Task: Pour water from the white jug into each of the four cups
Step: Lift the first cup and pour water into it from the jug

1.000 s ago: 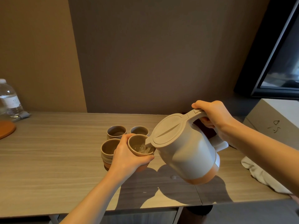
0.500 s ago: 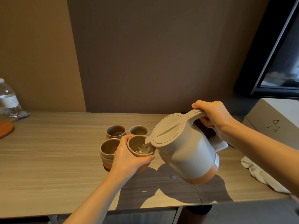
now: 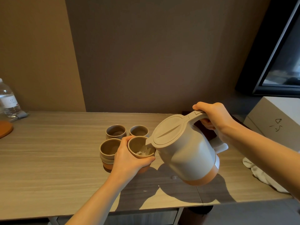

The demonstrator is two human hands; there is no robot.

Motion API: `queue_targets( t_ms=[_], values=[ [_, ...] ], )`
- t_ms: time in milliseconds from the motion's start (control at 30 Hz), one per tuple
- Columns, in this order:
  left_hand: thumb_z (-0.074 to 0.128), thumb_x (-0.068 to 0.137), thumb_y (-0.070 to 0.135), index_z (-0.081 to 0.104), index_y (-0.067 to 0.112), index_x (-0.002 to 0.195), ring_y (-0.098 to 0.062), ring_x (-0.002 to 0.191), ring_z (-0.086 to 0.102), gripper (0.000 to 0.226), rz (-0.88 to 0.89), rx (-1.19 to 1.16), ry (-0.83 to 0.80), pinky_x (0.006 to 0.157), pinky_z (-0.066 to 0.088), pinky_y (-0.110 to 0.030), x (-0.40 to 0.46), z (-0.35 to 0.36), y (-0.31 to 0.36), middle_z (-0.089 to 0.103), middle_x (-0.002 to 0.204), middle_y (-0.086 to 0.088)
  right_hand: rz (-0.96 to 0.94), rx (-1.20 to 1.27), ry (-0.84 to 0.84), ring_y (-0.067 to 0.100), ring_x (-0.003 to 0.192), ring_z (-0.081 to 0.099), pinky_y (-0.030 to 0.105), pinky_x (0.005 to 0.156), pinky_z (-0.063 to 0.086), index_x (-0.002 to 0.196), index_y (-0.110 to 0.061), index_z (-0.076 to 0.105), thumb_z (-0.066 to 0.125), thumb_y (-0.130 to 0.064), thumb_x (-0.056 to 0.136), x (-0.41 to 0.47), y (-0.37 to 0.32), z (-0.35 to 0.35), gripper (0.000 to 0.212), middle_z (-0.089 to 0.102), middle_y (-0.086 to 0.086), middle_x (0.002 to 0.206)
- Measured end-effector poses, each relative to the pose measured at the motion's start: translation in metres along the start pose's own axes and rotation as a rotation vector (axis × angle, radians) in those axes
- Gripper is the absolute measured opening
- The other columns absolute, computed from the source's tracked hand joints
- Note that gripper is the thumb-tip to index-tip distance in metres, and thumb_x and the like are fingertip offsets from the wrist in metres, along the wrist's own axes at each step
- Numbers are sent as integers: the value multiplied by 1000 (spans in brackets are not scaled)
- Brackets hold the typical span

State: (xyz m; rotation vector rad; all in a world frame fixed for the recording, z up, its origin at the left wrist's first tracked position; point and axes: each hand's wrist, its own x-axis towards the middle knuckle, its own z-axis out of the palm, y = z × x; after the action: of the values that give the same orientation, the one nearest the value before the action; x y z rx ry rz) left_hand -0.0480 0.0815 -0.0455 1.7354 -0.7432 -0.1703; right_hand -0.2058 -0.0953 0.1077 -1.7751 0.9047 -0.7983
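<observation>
My right hand (image 3: 212, 117) grips the handle of the white jug (image 3: 186, 151), which has an orange base and is tilted left with its spout over a cup. My left hand (image 3: 129, 158) holds that front right cup (image 3: 138, 146), tipped towards the spout, and water runs into it. The front left cup (image 3: 108, 147) stands beside my left hand. Two more cups stand behind: the back left cup (image 3: 115, 131) and the back right cup (image 3: 139, 131). All are grey-brown with orange bottoms.
The wooden table (image 3: 48, 159) ends in a front edge close to me. A clear water bottle (image 3: 9, 99) and an orange round mat (image 3: 5, 129) sit far left. A white cloth (image 3: 259, 174) and a pale box (image 3: 279, 122) lie at the right.
The jug stays tilted over the held cup and water keeps flowing; the level in the cup has risen slightly. Both hands are almost still.
</observation>
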Motion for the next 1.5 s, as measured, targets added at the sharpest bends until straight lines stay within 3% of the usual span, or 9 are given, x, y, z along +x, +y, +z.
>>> queue_targets(
  t_ms=[167, 433, 567, 733, 900, 1067, 1400, 1500],
  values=[
    [94, 43, 46, 38, 44, 116, -4, 98, 53, 92, -5, 3, -4, 77, 47, -17, 1, 3, -2, 49, 105, 30, 26, 23, -5, 13, 57, 43, 23, 53, 34, 69, -11, 59, 61, -33, 82, 0, 7, -3, 26, 50, 4, 63],
    [93, 41, 50, 40, 52, 104, 5, 96, 52, 83, -1, -18, 26, 67, 41, -9, 2, 6, -3, 50, 101, 34, 32, 121, 16, 14, 55, 44, 25, 53, 34, 59, -13, 61, 62, -34, 80, -1, 27, -5, 30, 54, 0, 54],
    [92, 42, 51, 39, 47, 115, 2, 99, 52, 91, 0, -32, 47, 71, 43, -12, 4, 8, -1, 50, 105, 32, 37, 228, 47, 12, 54, 46, 25, 54, 34, 53, -17, 61, 63, -34, 78, 0, 39, -7, 30, 56, -6, 49],
    [92, 46, 49, 36, 47, 117, 3, 100, 51, 91, 1, -49, 57, 72, 42, -12, 6, 13, 3, 49, 106, 31, 59, 326, 77, 6, 41, 39, 19, 43, 32, 42, -20, 60, 63, -34, 74, 1, 49, -9, 35, 53, -6, 45],
    [93, 48, 44, 39, 41, 120, -6, 103, 52, 91, -12, -48, 77, 77, 43, -14, 4, 23, -2, 52, 111, 22, 50, 367, 87, 6, 43, 44, 22, 48, 34, 42, -21, 63, 64, -37, 72, 2, 58, -10, 33, 58, -5, 49],
    [94, 48, 40, 40, 37, 120, -8, 105, 53, 90, -15, -51, 90, 78, 41, -14, 3, 35, -13, 53, 110, 20, 48, 402, 105, 3, 38, 46, 16, 42, 35, 45, -21, 64, 64, -36, 74, 3, 64, -12, 33, 60, -6, 51],
    [92, 55, 34, 36, 36, 121, -14, 108, 52, 87, -129, -115, 211, 88, 47, -32, 8, 53, -30, 53, 116, 10, 52, 435, 134, 2, 40, 51, 12, 36, 35, 48, -21, 65, 65, -35, 74, 8, 68, -15, 30, 63, -6, 53],
    [92, 57, 29, 36, 34, 122, -15, 110, 52, 86, -113, -118, 244, 89, 46, -32, 7, 56, -33, 53, 117, 7, 50, 446, 128, 1, 38, 50, 12, 36, 35, 47, -21, 64, 64, -33, 76, 9, 68, -14, 31, 61, -8, 50]
  ],
)
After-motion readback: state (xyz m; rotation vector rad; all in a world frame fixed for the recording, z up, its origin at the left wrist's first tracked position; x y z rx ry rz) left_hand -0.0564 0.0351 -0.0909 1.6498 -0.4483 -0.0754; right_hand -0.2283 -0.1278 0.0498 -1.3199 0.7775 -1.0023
